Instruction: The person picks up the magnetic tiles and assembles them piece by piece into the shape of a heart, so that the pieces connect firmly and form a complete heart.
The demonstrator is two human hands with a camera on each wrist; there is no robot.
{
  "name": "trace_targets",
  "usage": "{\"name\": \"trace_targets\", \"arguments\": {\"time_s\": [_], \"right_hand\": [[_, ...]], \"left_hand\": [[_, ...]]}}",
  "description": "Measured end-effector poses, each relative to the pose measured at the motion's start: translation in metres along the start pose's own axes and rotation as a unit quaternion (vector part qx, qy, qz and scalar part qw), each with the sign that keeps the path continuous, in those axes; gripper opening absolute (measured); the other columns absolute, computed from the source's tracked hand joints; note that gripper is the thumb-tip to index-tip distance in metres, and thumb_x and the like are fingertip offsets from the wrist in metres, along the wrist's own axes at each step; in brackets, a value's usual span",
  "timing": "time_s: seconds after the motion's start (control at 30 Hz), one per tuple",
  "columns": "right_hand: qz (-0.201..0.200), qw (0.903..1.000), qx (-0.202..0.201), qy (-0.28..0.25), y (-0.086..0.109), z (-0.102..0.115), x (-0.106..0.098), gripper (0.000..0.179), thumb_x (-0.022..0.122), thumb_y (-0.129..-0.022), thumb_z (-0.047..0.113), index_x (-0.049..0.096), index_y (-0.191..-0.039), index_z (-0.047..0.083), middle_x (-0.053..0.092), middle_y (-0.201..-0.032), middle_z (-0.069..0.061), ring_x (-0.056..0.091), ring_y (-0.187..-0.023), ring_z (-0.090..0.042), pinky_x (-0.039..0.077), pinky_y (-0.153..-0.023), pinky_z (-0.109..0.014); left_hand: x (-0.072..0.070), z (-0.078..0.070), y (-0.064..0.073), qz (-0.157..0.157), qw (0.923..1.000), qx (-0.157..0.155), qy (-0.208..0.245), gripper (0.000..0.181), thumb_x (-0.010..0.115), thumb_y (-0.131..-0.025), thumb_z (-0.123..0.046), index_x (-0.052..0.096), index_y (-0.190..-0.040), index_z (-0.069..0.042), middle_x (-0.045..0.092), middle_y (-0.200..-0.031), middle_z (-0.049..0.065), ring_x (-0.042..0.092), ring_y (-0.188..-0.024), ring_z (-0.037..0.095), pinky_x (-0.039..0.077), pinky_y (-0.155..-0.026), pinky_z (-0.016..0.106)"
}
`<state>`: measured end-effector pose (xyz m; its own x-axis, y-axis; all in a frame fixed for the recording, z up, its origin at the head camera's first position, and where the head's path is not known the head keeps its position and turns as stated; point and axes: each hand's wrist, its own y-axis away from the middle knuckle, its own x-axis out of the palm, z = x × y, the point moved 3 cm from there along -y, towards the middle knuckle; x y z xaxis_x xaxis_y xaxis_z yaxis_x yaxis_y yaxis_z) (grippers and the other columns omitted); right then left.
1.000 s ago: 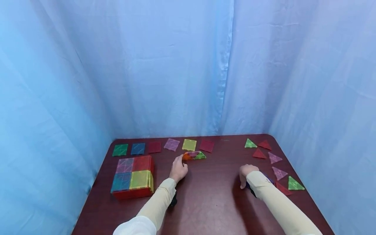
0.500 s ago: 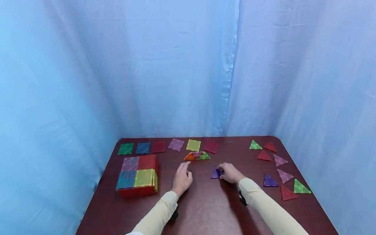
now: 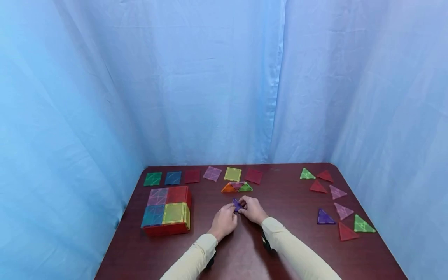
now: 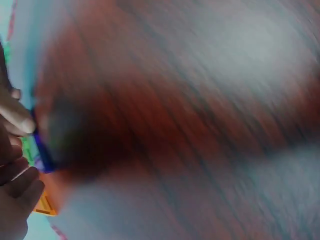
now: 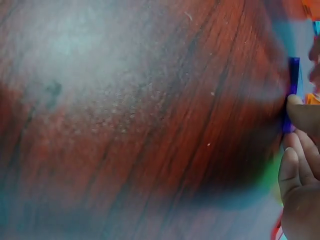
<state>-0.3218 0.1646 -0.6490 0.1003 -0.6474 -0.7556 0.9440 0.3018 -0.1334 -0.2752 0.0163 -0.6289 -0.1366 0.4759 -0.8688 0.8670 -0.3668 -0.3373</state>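
My right hand [image 3: 254, 210] pinches a purple triangular magnetic tile [image 3: 236, 203] near the table's middle; in the right wrist view its thumb [image 5: 304, 115] lies on the tile's edge [image 5: 294, 75]. The left hand [image 3: 224, 222] is at the tile's left side with its fingers loosely bent, fingertips right by its edge in the left wrist view. Just beyond both hands stands a trapezoid of joined triangular tiles: orange [image 3: 229, 188], pink [image 3: 237, 186] and green [image 3: 245, 187]. In the left wrist view the purple tile [image 4: 44, 156] is partly hidden by fingers.
On the left sits a block of square magnetic tiles [image 3: 166, 210]. Several flat squares, such as a yellow square [image 3: 233, 174], line the back edge of the dark table [image 3: 280, 194]. Loose triangles lie on the right, including a purple triangle [image 3: 325, 217] and a green triangle [image 3: 364, 224].
The right hand has picked a purple triangle from the right and carried it left to the middle. My left hand has drawn back from the trapezoid and come to that triangle.
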Motion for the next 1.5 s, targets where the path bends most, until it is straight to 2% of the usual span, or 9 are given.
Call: {"name": "trace_targets", "arguments": {"time_s": [0.3, 0.43, 0.57, 0.67, 0.77, 0.9, 1.0, 1.17, 1.5], "right_hand": [[0.058, 0.9972, 0.028, -0.039, -0.004, -0.017, -0.025, 0.028, 0.081, -0.086, 0.012, 0.069, -0.11, 0.004, 0.071, -0.087, -0.003, 0.064, -0.073, -0.009, 0.054, -0.069, -0.028], [0.046, 0.9965, 0.069, -0.012, -0.004, -0.047, -0.052, 0.022, 0.076, -0.088, 0.019, 0.071, -0.107, 0.008, 0.071, -0.085, 0.001, 0.065, -0.074, -0.01, 0.055, -0.073, -0.033], [0.017, 0.992, 0.117, 0.044, 0.002, -0.087, -0.092, 0.027, 0.068, -0.092, 0.022, 0.07, -0.112, 0.004, 0.072, -0.099, -0.011, 0.068, -0.091, -0.026, 0.055, -0.083, -0.045], [0.018, 0.9839, 0.156, 0.085, 0.009, -0.113, -0.124, 0.04, 0.063, -0.094, 0.021, 0.064, -0.123, -0.008, 0.066, -0.117, -0.028, 0.063, -0.108, -0.043, 0.052, -0.091, -0.056], [0.055, 0.969, 0.212, 0.115, 0.021, -0.134, -0.153, 0.057, 0.058, -0.097, 0.025, 0.051, -0.134, -0.016, 0.05, -0.134, -0.04, 0.05, -0.123, -0.054, 0.046, -0.099, -0.063], [0.094, 0.9504, 0.263, 0.136, 0.037, -0.153, -0.179, 0.076, 0.054, -0.098, 0.034, 0.031, -0.145, -0.022, 0.026, -0.148, -0.046, 0.03, -0.136, -0.062, 0.035, -0.106, -0.072], [0.092, 0.9453, 0.285, 0.129, 0.049, -0.163, -0.184, 0.086, 0.053, -0.097, 0.038, 0.02, -0.148, -0.023, 0.014, -0.152, -0.047, 0.019, -0.139, -0.064, 0.028, -0.107, -0.077], [0.096, 0.9431, 0.294, 0.121, 0.065, -0.171, -0.173, 0.098, 0.056, -0.095, 0.045, 0.014, -0.147, -0.025, 0.013, -0.15, -0.049, 0.018, -0.139, -0.064, 0.028, -0.107, -0.077], [0.073, 0.9547, 0.218, 0.189, 0.051, -0.155, -0.153, 0.081, 0.059, -0.095, 0.038, 0.034, -0.143, -0.021, 0.029, -0.148, -0.045, 0.032, -0.135, -0.061, 0.034, -0.105, -0.073]], "left_hand": [[0.0, 0.002, -0.005, 0.061, 0.9879, 0.044, -0.135, 0.026, 0.067, -0.086, -0.016, 0.078, -0.106, -0.005, 0.074, -0.12, 0.007, 0.069, -0.109, 0.024, 0.054, -0.094, 0.036], [-0.004, 0.005, -0.006, 0.071, 0.9836, 0.051, -0.158, 0.024, 0.067, -0.086, -0.017, 0.078, -0.105, -0.007, 0.074, -0.119, 0.007, 0.069, -0.107, 0.023, 0.054, -0.093, 0.035], [-0.008, 0.008, -0.005, 0.079, 0.9818, 0.05, -0.165, 0.02, 0.068, -0.086, -0.018, 0.077, -0.101, -0.009, 0.074, -0.114, 0.005, 0.069, -0.102, 0.023, 0.054, -0.09, 0.035], [-0.008, 0.008, -0.005, 0.091, 0.9809, 0.049, -0.165, 0.019, 0.068, -0.087, -0.017, 0.077, -0.102, -0.011, 0.074, -0.11, 0.004, 0.068, -0.1, 0.022, 0.054, -0.089, 0.035], [-0.008, 0.008, -0.006, 0.107, 0.979, 0.053, -0.165, 0.02, 0.068, -0.087, -0.017, 0.077, -0.103, -0.011, 0.073, -0.109, 0.003, 0.067, -0.103, 0.022, 0.053, -0.091, 0.035], [-0.009, 0.006, -0.008, 0.13, 0.9761, 0.054, -0.166, 0.02, 0.067, -0.087, -0.017, 0.077, -0.103, -0.011, 0.071, -0.106, 0.003, 0.067, -0.104, 0.021, 0.053, -0.094, 0.033], [-0.012, 0.004, -0.009, 0.155, 0.9753, 0.043, -0.152, 0.021, 0.067, -0.087, -0.016, 0.076, -0.106, -0.011, 0.068, -0.104, 0.003, 0.068, -0.099, 0.021, 0.055, -0.091, 0.033], [-0.014, 0.003, -0.006, 0.193, 0.974, 0.017, -0.117, 0.028, 0.066, -0.09, -0.016, 0.075, -0.116, -0.011, 0.065, -0.109, 0.004, 0.067, -0.1, 0.022, 0.056, -0.091, 0.033], [-0.011, 0.008, -0.009, 0.189, 0.9763, 0.005, -0.105, 0.034, 0.065, -0.089, -0.017, 0.072, -0.121, -0.009, 0.064, -0.115, 0.006, 0.066, -0.104, 0.023, 0.056, -0.092, 0.035]]}}
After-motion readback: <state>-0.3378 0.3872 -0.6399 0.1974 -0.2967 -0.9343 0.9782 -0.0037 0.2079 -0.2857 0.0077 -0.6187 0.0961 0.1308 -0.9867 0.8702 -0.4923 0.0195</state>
